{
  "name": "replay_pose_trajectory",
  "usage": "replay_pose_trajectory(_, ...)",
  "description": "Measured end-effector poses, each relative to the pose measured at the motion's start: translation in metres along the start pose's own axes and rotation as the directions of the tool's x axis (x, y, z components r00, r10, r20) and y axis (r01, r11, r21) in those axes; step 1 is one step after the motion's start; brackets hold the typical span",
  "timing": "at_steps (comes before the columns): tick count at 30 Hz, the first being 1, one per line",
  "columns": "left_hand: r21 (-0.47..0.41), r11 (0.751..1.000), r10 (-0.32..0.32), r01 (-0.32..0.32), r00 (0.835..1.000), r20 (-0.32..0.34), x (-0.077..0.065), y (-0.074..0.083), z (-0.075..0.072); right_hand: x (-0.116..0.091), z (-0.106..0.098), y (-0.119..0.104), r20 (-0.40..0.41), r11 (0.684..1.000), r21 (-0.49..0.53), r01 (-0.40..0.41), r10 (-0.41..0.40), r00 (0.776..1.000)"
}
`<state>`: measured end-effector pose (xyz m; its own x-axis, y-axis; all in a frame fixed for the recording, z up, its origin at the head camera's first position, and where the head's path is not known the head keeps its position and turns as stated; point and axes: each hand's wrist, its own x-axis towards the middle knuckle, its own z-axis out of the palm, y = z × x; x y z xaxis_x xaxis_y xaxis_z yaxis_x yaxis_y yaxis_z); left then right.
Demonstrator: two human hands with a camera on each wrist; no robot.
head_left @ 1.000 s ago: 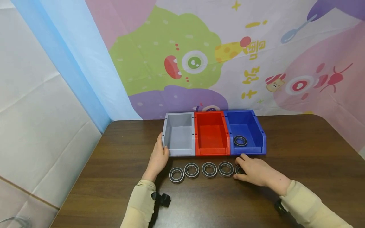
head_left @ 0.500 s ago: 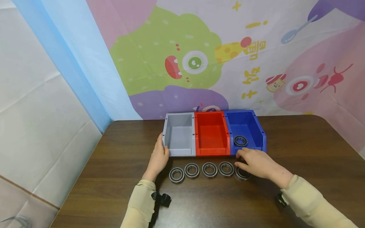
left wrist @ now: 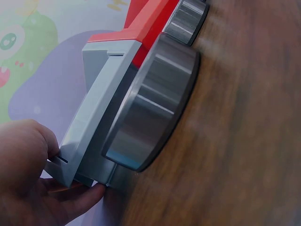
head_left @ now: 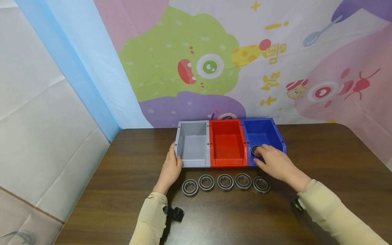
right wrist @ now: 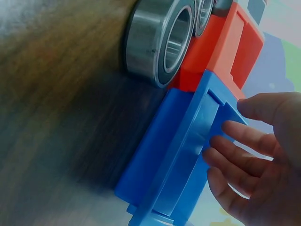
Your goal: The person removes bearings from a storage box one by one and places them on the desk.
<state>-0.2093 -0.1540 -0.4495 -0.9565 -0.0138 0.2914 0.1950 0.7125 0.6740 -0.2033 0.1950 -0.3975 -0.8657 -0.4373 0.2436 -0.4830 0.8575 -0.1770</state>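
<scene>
My left hand (head_left: 169,169) holds the front left corner of the grey bin (head_left: 193,146). In the left wrist view its thumb and fingers lie on either side of that corner. My right hand (head_left: 276,164) reaches over the front lip of the blue bin (head_left: 259,136), its fingertips beside the bearing (head_left: 253,150) inside. The fingers partly cover that bearing. The right wrist view shows the fingers loosely bent and spread, with nothing visible between them. Several ball bearings lie in a row on the table, from the leftmost bearing (head_left: 184,188) to the rightmost bearing (head_left: 255,186).
A red bin (head_left: 227,146) stands between the grey and blue ones, side by side. Behind them a printed cloth (head_left: 183,41) hangs at the rear edge of the brown table (head_left: 220,217).
My right hand has moved from the rightmost bearing on the table up and over the blue bin's lip. That bearing is now fully visible. The left hand keeps its place.
</scene>
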Motion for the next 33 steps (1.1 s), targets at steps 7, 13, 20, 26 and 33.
replay_pose_trajectory(7,0.001,1.000,-0.012,0.012,1.000,-0.001,0.000,0.000,0.000,0.008,0.005,0.005,0.039,0.998,0.048,-0.041,0.039,0.998)
replay_pose_trajectory(13,-0.003,1.000,-0.009,0.009,1.000,0.000,0.001,0.000,0.000,0.012,0.009,0.007,0.073,0.996,0.063,-0.065,0.061,0.995)
replay_pose_trajectory(20,0.001,1.000,-0.004,0.004,1.000,-0.006,0.000,-0.001,0.000,0.017,0.012,0.009,0.107,0.994,0.068,-0.083,0.076,0.991)
replay_pose_trajectory(26,-0.002,1.000,-0.004,0.004,1.000,-0.005,0.000,-0.001,0.000,0.020,0.015,0.011,0.115,0.993,0.075,-0.093,0.084,0.990)
replay_pose_trajectory(33,-0.006,1.000,-0.002,0.002,1.000,-0.001,0.000,0.001,-0.001,0.024,0.017,0.014,0.154,0.988,0.073,-0.133,0.121,0.981)
